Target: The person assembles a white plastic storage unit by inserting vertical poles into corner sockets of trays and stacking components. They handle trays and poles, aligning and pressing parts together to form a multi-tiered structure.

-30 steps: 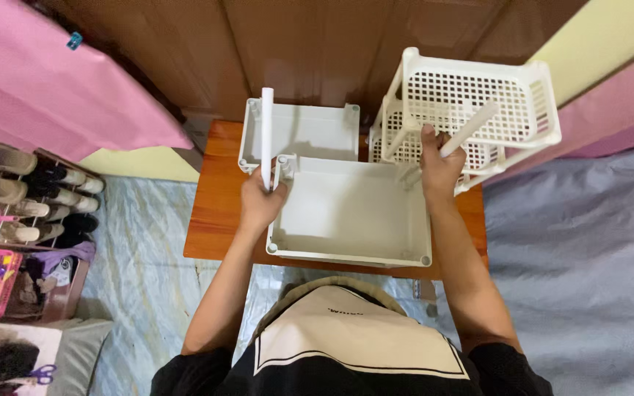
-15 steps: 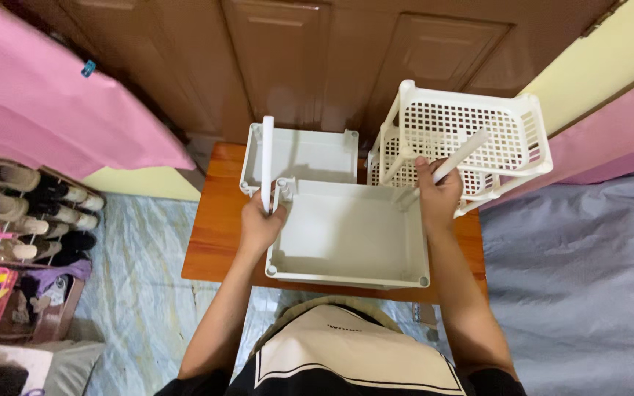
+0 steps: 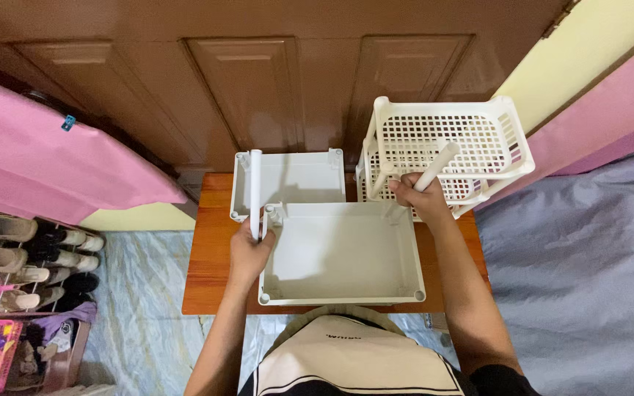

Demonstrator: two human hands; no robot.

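Note:
My left hand [image 3: 250, 251] grips a white plastic tube [image 3: 255, 192] that stands upright at the near tray's far-left corner. My right hand [image 3: 421, 199] grips a second white tube [image 3: 437, 166], tilted up and to the right at the same tray's far-right corner. The near tray [image 3: 342, 296] is a shallow white plastic bin on a small wooden table [image 3: 211, 265]. A second white tray [image 3: 288, 158] lies just behind it.
A white perforated basket rack [image 3: 449, 139] stands at the table's back right. A brown wooden door [image 3: 258, 81] is behind. A shoe rack [image 3: 16, 257] sits at left, pink cloth [image 3: 45, 169] above it, and a grey bedsheet [image 3: 581, 257] at right.
The view has shifted slightly. Both hands stay on their tubes at the near tray's far corners; the right tube stays tilted toward the basket rack.

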